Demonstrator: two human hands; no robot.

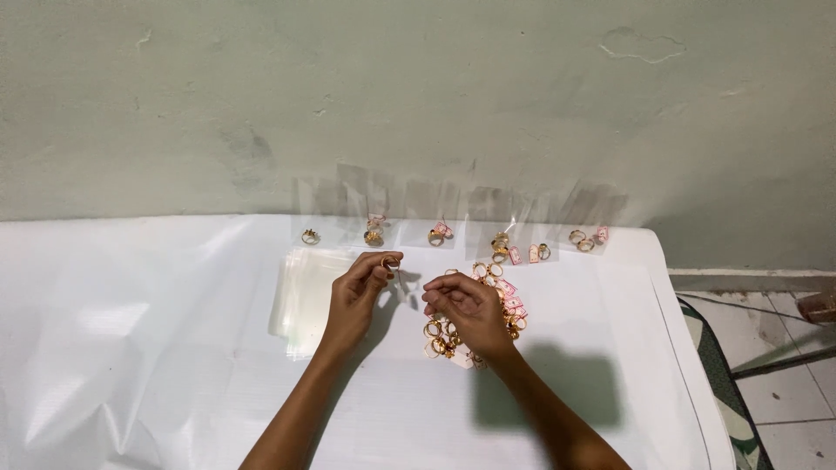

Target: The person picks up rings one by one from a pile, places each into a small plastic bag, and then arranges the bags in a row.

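While our left hand [359, 292] pinches 1 ring [390, 262], our right hand [466, 306], fingers curled, rests on the pile [503, 300] at 3 o'clock; bagging seems next.

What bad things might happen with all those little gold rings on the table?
1. The gold ring is pinched only by the left hand fingertips above the table; it might slip and roll away.
2. The right hand rests over the heap of rings; a nudge could scatter them.
3. The clear bags lie in a loose pile and might slide.
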